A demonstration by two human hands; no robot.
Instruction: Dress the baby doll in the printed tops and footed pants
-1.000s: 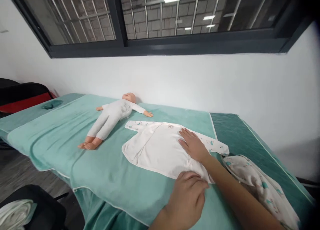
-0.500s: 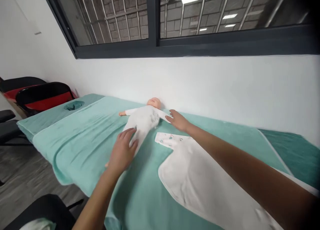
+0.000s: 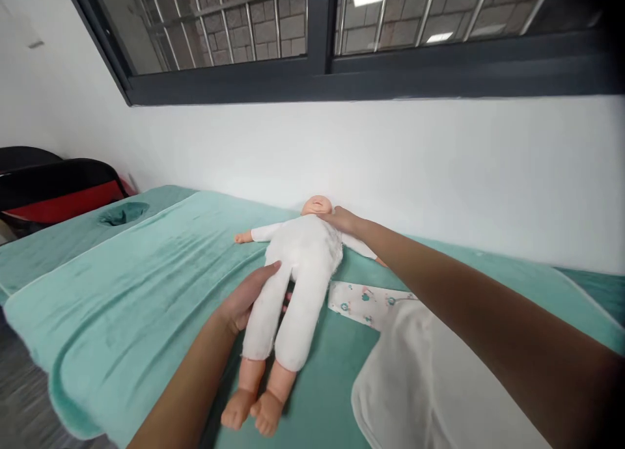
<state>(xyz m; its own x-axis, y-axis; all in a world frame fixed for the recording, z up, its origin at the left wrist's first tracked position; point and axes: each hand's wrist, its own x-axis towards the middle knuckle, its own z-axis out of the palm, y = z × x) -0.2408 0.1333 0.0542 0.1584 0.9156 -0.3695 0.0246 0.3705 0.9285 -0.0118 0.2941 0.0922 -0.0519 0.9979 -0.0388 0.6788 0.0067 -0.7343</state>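
Observation:
A baby doll [image 3: 305, 247] with a white cloth body lies on its back on the green-covered table, head toward the wall and bare feet toward me. My left hand [image 3: 251, 293] is wrapped round the doll's leg on the left, thumb on top, with fingertips showing between the legs. Up at the doll's shoulder and neck is my right hand [image 3: 342, 220]; its fingers are partly hidden at the neck. A white garment [image 3: 415, 364] with a patterned sleeve lies spread to the right of the doll, partly under my right forearm.
The green cover [image 3: 146, 293] runs across the table, with a face hole [image 3: 124, 213] at its left end. Black and red chairs [image 3: 63, 192] stand at the far left. Behind the table rise a white wall [image 3: 439, 156] and a barred window.
My left hand has closed round the doll's leg. My right hand has moved from the doll's arm to its shoulder and neck. The view has shifted closer to the doll.

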